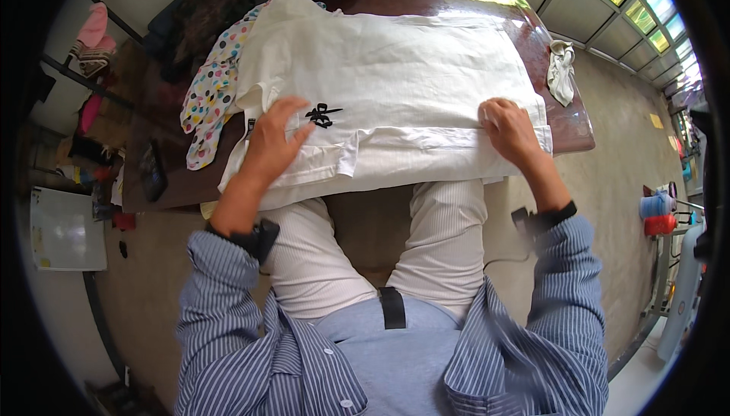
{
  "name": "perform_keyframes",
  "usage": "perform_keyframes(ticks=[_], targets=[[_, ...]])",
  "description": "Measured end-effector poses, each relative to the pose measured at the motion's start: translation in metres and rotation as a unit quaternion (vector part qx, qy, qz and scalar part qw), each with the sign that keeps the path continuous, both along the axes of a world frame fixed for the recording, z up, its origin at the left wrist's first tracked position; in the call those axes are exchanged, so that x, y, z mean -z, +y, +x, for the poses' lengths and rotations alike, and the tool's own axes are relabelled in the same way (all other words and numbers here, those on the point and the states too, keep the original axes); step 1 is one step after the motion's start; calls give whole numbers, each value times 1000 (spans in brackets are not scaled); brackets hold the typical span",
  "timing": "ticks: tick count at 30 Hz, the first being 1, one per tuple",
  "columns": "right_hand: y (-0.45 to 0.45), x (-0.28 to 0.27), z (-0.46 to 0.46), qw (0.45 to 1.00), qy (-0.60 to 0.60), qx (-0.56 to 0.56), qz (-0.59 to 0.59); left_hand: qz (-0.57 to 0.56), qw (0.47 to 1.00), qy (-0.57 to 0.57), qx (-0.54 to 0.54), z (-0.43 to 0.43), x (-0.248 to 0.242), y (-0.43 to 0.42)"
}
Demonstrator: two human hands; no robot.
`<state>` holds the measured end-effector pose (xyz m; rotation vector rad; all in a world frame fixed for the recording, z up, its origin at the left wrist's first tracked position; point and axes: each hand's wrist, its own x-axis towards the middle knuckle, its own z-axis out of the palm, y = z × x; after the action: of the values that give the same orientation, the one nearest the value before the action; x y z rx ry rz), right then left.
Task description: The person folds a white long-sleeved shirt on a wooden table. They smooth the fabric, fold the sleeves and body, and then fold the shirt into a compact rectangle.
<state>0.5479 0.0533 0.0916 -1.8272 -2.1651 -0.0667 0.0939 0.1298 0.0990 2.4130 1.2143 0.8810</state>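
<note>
A white garment (410,79), apparently a shirt, lies spread across the dark red table, with its near part hanging over the front edge. Black embroidered or printed lettering (323,115) sits on its left part. Along the near side, a strip of the cloth (422,137) is folded over. My left hand (275,137) rests at the garment's left end near a collar-like edge, thumb and fingers apart. At the right end of the folded strip is my right hand (507,128), its fingers curled against the cloth; whether they grip it is hidden.
Under the garment's left side lies a polka-dot cloth (214,85). Dark clothing (211,17) is piled at the back left of the table (171,182). A dark phone-like object (151,171) lies at left, a crumpled whitish cloth (561,72) at the right edge.
</note>
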Motion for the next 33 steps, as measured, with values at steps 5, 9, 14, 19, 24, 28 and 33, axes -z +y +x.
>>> perform_keyframes(ticks=[5, 9, 14, 19, 24, 28, 33], targets=[[-51, 28, -11, 989, 63, 36, 132, 35, 995, 97, -2, -19, 4, -63], [-67, 35, -5, 987, 44, 85, 130, 27, 992, 121, -32, -35, 12, -82], [-68, 27, 0, 983, 76, 86, 142, 39, 994, 83, -55, -37, 23, -86], [-72, 23, 5, 979, 127, 154, 36, 68, 995, 15, -73, -34, 30, -86], [-89, 27, -5, 965, 167, 127, 158, 97, 988, -57, -104, -35, 27, -95], [-120, 38, -19, 917, 332, 135, 175, 176, 978, -27, -108, -44, 19, -119], [-163, 62, -25, 891, 381, 154, 192, 134, 985, -6, -105, -55, 19, -164]])
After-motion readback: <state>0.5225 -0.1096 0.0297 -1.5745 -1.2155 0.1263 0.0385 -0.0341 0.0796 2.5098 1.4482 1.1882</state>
